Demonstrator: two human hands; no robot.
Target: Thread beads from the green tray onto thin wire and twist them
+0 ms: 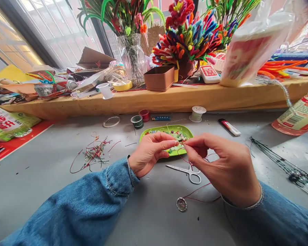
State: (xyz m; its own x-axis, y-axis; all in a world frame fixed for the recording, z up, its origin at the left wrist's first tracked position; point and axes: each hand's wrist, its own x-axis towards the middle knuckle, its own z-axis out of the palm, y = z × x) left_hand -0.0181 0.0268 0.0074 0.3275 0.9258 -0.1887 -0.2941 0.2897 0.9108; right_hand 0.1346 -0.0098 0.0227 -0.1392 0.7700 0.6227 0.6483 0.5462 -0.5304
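We pinch a dark-red cord in the narrow grips of our left hand and right hand, fingertips just apart over a lime-green tray. Two strands emerge beneath our right grip, reaching a silver-rimmed pendant on the tabletop.

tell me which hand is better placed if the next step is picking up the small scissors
Probably the right hand: the small scissors lie with finger loops near its thumb, blade tip nearer the left hand. Both hands seem to pinch thin cord, so it may need to let go first.
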